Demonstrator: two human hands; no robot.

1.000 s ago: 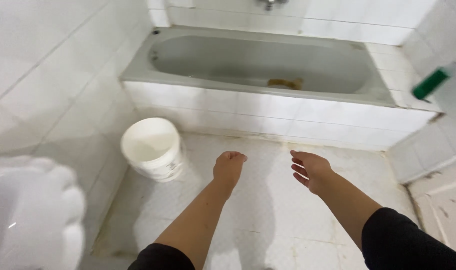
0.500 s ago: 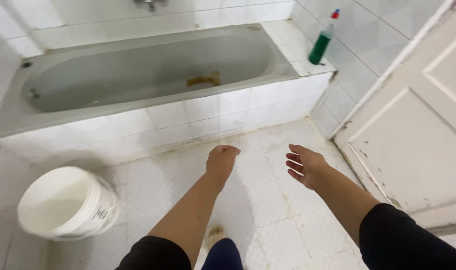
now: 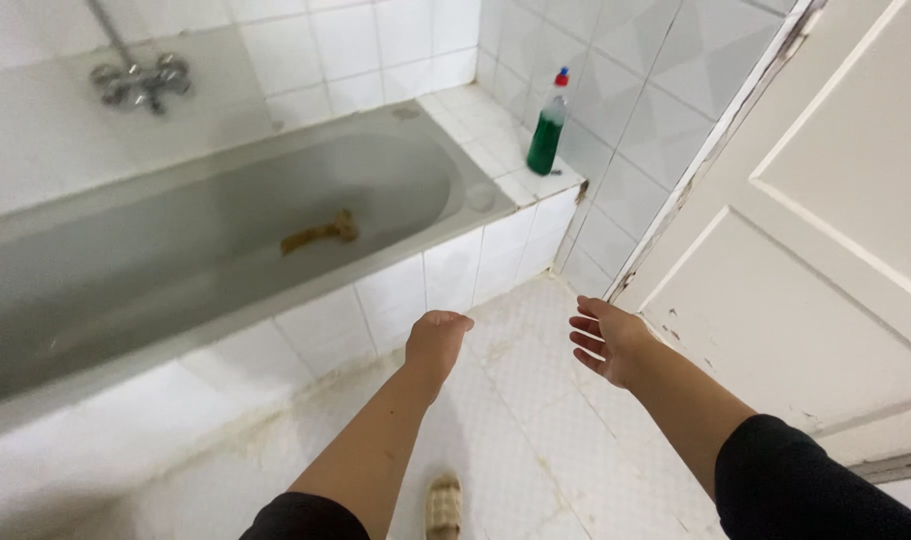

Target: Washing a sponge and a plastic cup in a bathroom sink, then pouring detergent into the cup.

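My left hand (image 3: pixel 436 343) is stretched out in front of me over the floor, fingers curled into a loose fist with nothing in it. My right hand (image 3: pixel 606 340) is held out beside it, palm turned inward, fingers apart and empty. Both hover in the air near the tiled side of a grey bathtub (image 3: pixel 481 195). A green bottle with a blue and red cap (image 3: pixel 548 125) stands on the tiled ledge at the tub's far right corner, well beyond my hands. A brownish object (image 3: pixel 321 232) lies on the tub's bottom.
A white panelled door (image 3: pixel 826 240) stands at the right, close to my right hand. A metal tap fitting (image 3: pixel 141 82) is on the tiled wall above the tub. My sandalled foot (image 3: pixel 443 505) rests on the stained white floor tiles (image 3: pixel 536 420).
The view has swung to the right: the white bucket has left the frame, the door and bottle are now more central. My hands keep the same pose.
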